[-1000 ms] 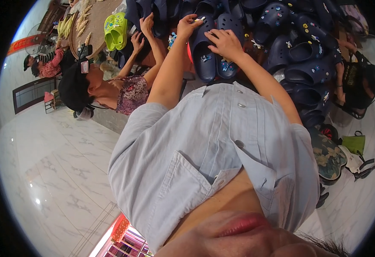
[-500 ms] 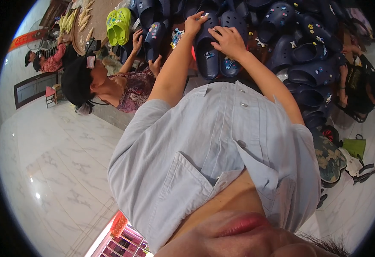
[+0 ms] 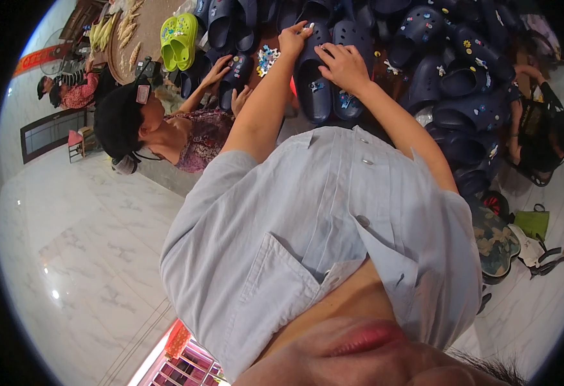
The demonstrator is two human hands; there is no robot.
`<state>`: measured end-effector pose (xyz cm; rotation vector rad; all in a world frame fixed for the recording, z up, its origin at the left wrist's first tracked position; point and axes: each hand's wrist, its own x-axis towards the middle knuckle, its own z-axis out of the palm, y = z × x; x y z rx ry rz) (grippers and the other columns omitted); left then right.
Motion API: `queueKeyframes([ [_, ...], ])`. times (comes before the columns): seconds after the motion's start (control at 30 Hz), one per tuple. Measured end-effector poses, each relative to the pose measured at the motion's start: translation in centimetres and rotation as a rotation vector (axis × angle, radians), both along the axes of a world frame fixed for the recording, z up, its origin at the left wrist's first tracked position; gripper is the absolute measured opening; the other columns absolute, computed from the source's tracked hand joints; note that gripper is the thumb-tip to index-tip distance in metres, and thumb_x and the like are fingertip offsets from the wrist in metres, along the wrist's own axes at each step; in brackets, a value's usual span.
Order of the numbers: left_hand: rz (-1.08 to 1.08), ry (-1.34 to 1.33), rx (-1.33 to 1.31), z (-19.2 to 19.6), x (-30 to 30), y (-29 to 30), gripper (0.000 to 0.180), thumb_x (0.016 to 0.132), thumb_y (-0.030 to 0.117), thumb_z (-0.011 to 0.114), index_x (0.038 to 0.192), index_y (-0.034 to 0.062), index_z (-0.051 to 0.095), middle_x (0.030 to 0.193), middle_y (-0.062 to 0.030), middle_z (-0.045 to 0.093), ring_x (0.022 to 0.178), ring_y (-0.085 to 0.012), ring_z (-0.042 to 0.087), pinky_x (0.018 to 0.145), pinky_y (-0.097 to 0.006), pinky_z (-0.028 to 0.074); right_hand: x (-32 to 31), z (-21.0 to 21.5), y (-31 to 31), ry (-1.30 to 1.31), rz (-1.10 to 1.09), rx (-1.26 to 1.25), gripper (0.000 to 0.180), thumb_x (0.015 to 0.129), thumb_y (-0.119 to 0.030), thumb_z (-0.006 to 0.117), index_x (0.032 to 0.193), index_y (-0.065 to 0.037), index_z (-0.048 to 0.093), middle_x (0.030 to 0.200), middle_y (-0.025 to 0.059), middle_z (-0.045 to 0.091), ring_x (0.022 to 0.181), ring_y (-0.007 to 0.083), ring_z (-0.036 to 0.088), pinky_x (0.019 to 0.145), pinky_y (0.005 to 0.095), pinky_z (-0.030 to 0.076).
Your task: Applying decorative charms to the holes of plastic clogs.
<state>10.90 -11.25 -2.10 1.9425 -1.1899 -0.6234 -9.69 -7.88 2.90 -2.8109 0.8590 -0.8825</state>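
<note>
Two navy foam clogs lie side by side in front of me, the left clog [image 3: 313, 103] and the right clog [image 3: 353, 40], both with small blue-and-white charms. At the holed toe of the left clog, my left hand [image 3: 291, 40] pinches a small white charm [image 3: 309, 26]. My right hand [image 3: 346, 65] rests across the pair with its fingers bent and drawn together near the gap between them. Something tiny and bluish shows by its fingertips, too small to name. A cluster of colourful charms [image 3: 268, 59] lies left of my left forearm.
Many navy clogs [image 3: 469, 112] crowd the table to the right and far side. Lime-green clogs [image 3: 179, 42] stand at the left. A co-worker in a black cap [image 3: 121, 119] handles a navy clog [image 3: 235, 76] close by my left; another person [image 3: 546, 132] sits at the far right.
My hands stay at nearly the same spots, and the pair of clogs has shifted slightly. The co-worker on the left has brought their clog nearer and lower, with their hand now over its top.
</note>
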Motion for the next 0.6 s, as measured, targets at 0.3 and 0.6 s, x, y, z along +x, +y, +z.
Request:
queueKeyframes([
  [0.3,-0.015,0.297,-0.038,-2.0,1.9,0.2,0.046,0.08,0.024,0.078,0.12,0.0043,0.066,0.097,-0.0097,0.071,0.081,-0.014,0.065,0.077,-0.027,0.051,0.3,0.6,0.5,0.007,0.043,0.03,0.049,0.077,-0.033,0.07,0.121,-0.015,0.061,0.111,0.0033,0.06,0.097,0.0194,0.06,0.086,0.0359,0.042],
  [0.6,0.147,0.846,-0.111,-0.3,1.9,2.2,0.053,0.088,0.036,0.07,0.125,-0.0009,0.061,0.122,-0.013,0.062,0.11,-0.0188,0.057,0.098,-0.03,0.041,0.0,1.0,0.6,0.035,0.037,0.075,0.049,0.077,-0.033,0.071,0.122,-0.015,0.061,0.116,0.0039,0.061,0.102,0.02,0.06,0.089,0.0355,0.042],
])
